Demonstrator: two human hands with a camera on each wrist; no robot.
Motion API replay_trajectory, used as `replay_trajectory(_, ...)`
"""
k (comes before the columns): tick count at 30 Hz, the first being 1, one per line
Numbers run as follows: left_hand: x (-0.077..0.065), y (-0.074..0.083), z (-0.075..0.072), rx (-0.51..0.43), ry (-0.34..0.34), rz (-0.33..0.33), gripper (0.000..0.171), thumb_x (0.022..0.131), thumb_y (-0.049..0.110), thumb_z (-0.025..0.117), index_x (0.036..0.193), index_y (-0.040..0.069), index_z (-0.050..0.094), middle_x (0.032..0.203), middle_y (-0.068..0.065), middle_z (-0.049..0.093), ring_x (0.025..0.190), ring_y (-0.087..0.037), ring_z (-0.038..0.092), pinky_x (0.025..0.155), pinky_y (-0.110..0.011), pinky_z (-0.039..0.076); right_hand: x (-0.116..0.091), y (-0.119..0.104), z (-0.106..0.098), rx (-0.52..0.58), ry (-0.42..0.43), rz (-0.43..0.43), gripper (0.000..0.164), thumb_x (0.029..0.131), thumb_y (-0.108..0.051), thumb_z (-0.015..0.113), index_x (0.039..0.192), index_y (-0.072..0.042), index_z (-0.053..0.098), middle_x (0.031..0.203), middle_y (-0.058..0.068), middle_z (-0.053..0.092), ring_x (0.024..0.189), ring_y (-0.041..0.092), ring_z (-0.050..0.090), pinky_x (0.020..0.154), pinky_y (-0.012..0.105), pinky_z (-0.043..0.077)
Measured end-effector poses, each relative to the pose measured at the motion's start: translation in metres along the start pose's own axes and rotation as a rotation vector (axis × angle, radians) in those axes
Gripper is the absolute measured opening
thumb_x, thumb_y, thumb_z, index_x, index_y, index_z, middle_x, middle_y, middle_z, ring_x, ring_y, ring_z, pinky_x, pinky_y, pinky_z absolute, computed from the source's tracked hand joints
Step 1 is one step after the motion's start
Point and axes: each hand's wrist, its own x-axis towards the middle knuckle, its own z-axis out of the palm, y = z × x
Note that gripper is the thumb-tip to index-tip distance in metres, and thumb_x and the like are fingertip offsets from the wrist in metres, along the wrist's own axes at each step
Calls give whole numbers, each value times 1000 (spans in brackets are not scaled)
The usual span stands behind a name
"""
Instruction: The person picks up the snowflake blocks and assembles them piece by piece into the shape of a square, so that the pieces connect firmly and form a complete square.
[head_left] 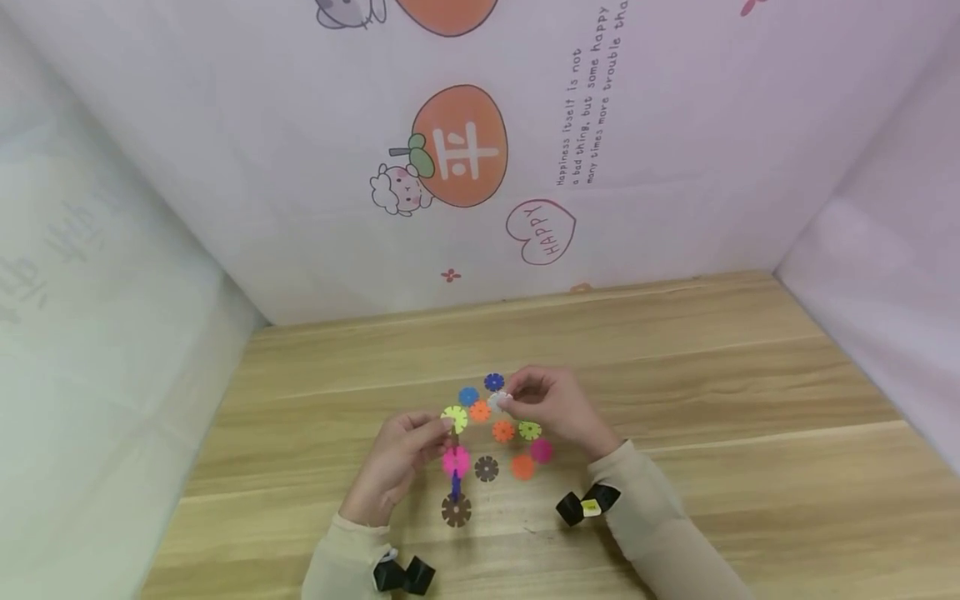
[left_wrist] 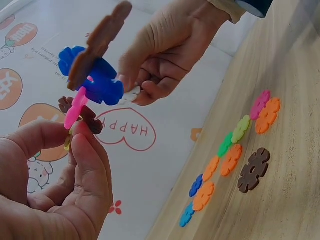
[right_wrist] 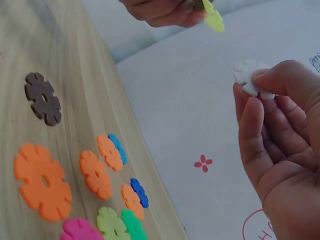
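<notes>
My left hand (head_left: 396,467) pinches a yellow notched plastic disc (head_left: 454,414) at the end of a linked chain. Joined to it are brown discs, a pink disc (left_wrist: 76,108), a blue disc (left_wrist: 107,85) and a further brown disc (left_wrist: 102,42) at the far end. Between thumb and fingers, my right hand (head_left: 561,408) pinches a white notched disc (right_wrist: 245,75). In the right wrist view, this white disc is apart from the yellow one. The left fingers hide part of the chain's yellow end.
Several loose discs lie on the wooden table (head_left: 712,375) around and below my hands, including a dark brown one (right_wrist: 36,92), an orange one (right_wrist: 35,175) and a green one (left_wrist: 226,145). A printed white cloth (head_left: 300,192) stands behind the table.
</notes>
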Motion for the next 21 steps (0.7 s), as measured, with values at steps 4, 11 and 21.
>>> replay_trajectory(4, 1, 0, 0, -2, 14, -1, 8, 91, 10, 66, 84, 11, 69, 79, 3, 69, 74, -10, 64, 78, -25, 57, -2, -4, 7, 16, -20, -49, 9, 85, -8, 76, 89, -5, 69, 89, 7, 70, 77, 15, 67, 69, 28, 59)
replay_trajectory(11, 1, 0, 1, -5, 19, -1, 9, 91, 10, 65, 83, 11, 69, 79, 3, 69, 74, -9, 64, 78, -26, 57, -2, -5, 13, 17, -42, -117, 7, 84, -6, 76, 87, -4, 70, 87, 10, 71, 76, 13, 67, 70, 32, 59)
replay_trajectory(21, 3, -2, 0, 3, 7, -10, 6, 91, 10, 65, 86, 12, 70, 79, 4, 71, 73, -9, 65, 77, -27, 57, 0, -2, 20, 13, -55, -151, 5, 86, -6, 75, 87, -3, 71, 84, 9, 72, 74, 10, 67, 66, 29, 58)
